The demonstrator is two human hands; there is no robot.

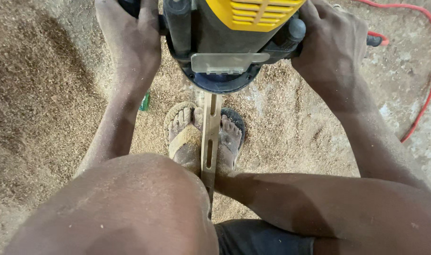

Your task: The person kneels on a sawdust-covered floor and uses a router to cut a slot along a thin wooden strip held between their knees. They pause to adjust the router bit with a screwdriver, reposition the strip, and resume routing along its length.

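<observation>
Both hands are clamped on the side handles of the yellow and black power router point(229, 42): left hand point(130, 38), right hand point(331, 47). It sits on a narrow slotted wooden strip point(210, 141) pinned under the sandalled feet point(203, 137). Steady pressure and slow feed seem wise, with toes clear.

A thick layer of tan sawdust point(45, 94) covers the bare floor point(400, 80), thinning to pale grey ground near the red cable point(430, 66), which loops along the sawdust's far edge, with a small green object point(145, 101) lying in the sawdust.
</observation>
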